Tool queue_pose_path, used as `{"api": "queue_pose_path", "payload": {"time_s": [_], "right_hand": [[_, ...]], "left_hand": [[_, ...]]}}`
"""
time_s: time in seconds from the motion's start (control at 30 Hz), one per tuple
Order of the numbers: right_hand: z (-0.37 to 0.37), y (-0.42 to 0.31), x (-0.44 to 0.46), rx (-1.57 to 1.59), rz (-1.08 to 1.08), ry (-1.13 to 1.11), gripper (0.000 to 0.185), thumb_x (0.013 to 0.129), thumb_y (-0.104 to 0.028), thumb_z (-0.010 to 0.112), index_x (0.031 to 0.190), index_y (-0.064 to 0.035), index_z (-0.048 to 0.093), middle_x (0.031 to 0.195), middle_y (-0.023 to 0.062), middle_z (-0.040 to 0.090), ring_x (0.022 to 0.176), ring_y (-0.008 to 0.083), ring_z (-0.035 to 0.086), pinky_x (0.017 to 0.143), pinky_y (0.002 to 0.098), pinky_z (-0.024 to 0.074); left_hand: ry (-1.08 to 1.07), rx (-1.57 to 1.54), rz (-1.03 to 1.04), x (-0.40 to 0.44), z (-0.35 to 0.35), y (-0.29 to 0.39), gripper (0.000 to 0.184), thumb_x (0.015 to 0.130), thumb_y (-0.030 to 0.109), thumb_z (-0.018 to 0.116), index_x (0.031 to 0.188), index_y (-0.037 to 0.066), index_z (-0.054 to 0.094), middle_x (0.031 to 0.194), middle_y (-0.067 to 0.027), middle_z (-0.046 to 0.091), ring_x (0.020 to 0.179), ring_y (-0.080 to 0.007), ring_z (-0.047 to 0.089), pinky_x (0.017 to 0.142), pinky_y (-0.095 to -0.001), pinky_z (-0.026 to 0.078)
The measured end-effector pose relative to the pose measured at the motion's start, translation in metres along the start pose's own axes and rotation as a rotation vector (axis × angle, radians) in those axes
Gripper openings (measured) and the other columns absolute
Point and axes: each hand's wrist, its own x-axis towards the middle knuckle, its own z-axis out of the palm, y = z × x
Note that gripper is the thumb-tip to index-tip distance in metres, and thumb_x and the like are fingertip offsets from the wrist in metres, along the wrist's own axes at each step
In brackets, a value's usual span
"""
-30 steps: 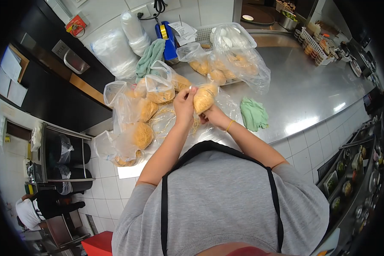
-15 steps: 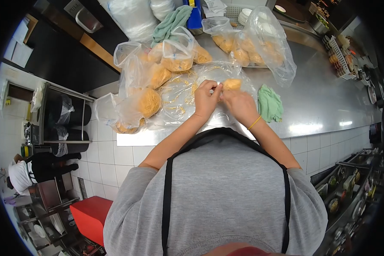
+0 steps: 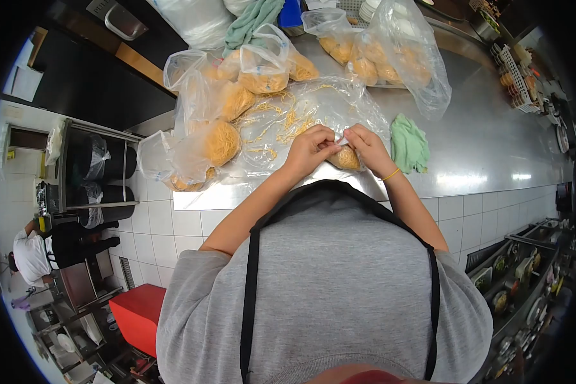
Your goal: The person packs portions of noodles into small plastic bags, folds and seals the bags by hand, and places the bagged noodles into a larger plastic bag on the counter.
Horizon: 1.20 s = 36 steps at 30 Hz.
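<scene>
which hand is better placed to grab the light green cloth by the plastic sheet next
Probably the right hand: the light green cloth lies just beside its wrist, while the left hand is farther away. Both hands seem busy at the top of the bag.

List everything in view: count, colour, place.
counter: one, silver, central
held bag: one, clear and yellow, front edge
other noodle bags: several, clear and yellow, left and back
plastic sheet: one, clear, middle
noodle strands: many, yellow, on sheet
cloths: two, green, right and back
plastic bundles: two, whitish, back left
dishes: several, white, back
basket: one, white, far right
door: one, black, upper left
bins: two, black, left
boxy object: one, red, lower left
containers: many, mixed, right
co-worker: one, white top, far left
shirt: one, grey, bottom centre
left hand, right hand: two, bare, on held bag
</scene>
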Motion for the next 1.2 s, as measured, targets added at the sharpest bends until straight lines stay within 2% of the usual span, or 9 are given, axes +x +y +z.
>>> {"api": "queue_pose_path", "payload": {"time_s": [0.1, 0.17, 0.23, 0.37, 0.57, 0.63, 0.83, 0.93, 1.2], "right_hand": [[-0.009, -0.005, -0.002, 0.147, -0.044, -0.154, 0.031, 0.090, -0.030, 0.047, 0.077, -0.0024, 0.056, 0.079, 0.0046, 0.053, 0.077, 0.0146, 0.051, 0.069, 0.0271, 0.0396], [-0.015, -0.009, -0.002, 0.877, 0.266, -0.247, 0.022, 0.091, -0.025, 0.044, 0.091, -0.0051, 0.053, 0.085, 0.0000, 0.051, 0.082, 0.0101, 0.048, 0.076, 0.0224, 0.0372], [-0.020, -0.011, -0.001, 0.766, 0.304, -0.278, 0.019, 0.090, -0.020, 0.046, 0.101, -0.0056, 0.050, 0.092, -0.0010, 0.052, 0.089, 0.0092, 0.049, 0.080, 0.0221, 0.0373], [-0.017, -0.013, 0.002, 0.465, 0.042, -0.426, 0.025, 0.083, -0.008, 0.055, 0.107, -0.0059, 0.048, 0.094, -0.0016, 0.050, 0.087, 0.0057, 0.048, 0.077, 0.0211, 0.0384], [-0.014, -0.013, 0.008, 0.353, 0.011, -0.511, 0.022, 0.079, -0.009, 0.060, 0.098, -0.0065, 0.050, 0.092, -0.0007, 0.046, 0.078, 0.0066, 0.045, 0.070, 0.0203, 0.0393], [-0.012, -0.013, 0.008, 0.083, -0.095, -0.407, 0.018, 0.077, -0.013, 0.064, 0.090, -0.0064, 0.052, 0.088, 0.0000, 0.045, 0.074, 0.0073, 0.046, 0.067, 0.0200, 0.0391], [0.004, -0.015, -0.004, 0.123, -0.147, -0.187, 0.019, 0.076, -0.018, 0.067, 0.086, -0.0061, 0.055, 0.084, 0.0009, 0.046, 0.071, 0.0086, 0.047, 0.065, 0.0212, 0.0404], [0.009, -0.006, -0.005, 0.142, -0.157, -0.153, 0.021, 0.076, -0.020, 0.067, 0.087, -0.0058, 0.055, 0.083, 0.0014, 0.048, 0.071, 0.0093, 0.048, 0.064, 0.0219, 0.0412], [0.023, -0.005, -0.003, 0.141, -0.096, -0.006, 0.018, 0.078, -0.017, 0.064, 0.085, -0.0034, 0.054, 0.082, 0.0025, 0.050, 0.070, 0.0095, 0.050, 0.063, 0.0230, 0.0429]], "left_hand": [[-0.021, 0.058, 0.009, 0.004, 0.001, -0.007, 0.014, 0.074, 0.008, 0.068, 0.085, 0.000, 0.062, 0.085, -0.0049, 0.057, 0.069, -0.0090, 0.052, 0.061, -0.0212, 0.042], [-0.013, -0.047, 0.003, 0.005, 0.000, -0.014, 0.011, 0.073, 0.006, 0.068, 0.081, 0.001, 0.061, 0.083, -0.0039, 0.056, 0.068, -0.0093, 0.051, 0.062, -0.0215, 0.042], [-0.070, -0.057, -0.023, 0.006, -0.006, -0.016, 0.016, 0.072, 0.006, 0.069, 0.078, 0.000, 0.056, 0.080, -0.0025, 0.052, 0.068, -0.0095, 0.051, 0.064, -0.0206, 0.042], [-0.239, -0.086, -0.001, 0.010, -0.013, -0.016, 0.013, 0.072, 0.007, 0.068, 0.079, 0.004, 0.057, 0.085, -0.0015, 0.047, 0.077, -0.0116, 0.047, 0.072, -0.0233, 0.040], [-0.320, -0.112, 0.001, 0.013, -0.023, -0.010, 0.009, 0.073, 0.005, 0.065, 0.081, 0.006, 0.059, 0.091, -0.0018, 0.048, 0.088, -0.0138, 0.047, 0.078, -0.0263, 0.039], [-0.316, -0.123, -0.007, 0.012, -0.022, -0.010, 0.010, 0.073, 0.003, 0.064, 0.082, 0.005, 0.060, 0.090, -0.0018, 0.050, 0.089, -0.0143, 0.048, 0.077, -0.0262, 0.039], [0.070, -0.009, -0.001, -0.001, -0.001, -0.015, 0.009, 0.072, -0.002, 0.057, 0.080, 0.001, 0.056, 0.077, -0.0082, 0.051, 0.080, -0.0203, 0.053, 0.071, -0.0299, 0.042], [0.243, 0.305, 0.211, -0.002, 0.010, -0.012, 0.012, 0.068, -0.003, 0.055, 0.078, 0.000, 0.049, 0.077, -0.0135, 0.049, 0.074, -0.0303, 0.049, 0.065, -0.0354, 0.040], [0.149, 0.218, 0.128, 0.000, -0.004, -0.012, 0.012, 0.074, 0.000, 0.058, 0.086, 0.002, 0.055, 0.083, -0.0089, 0.055, 0.079, -0.0211, 0.055, 0.070, -0.0293, 0.043]]}}
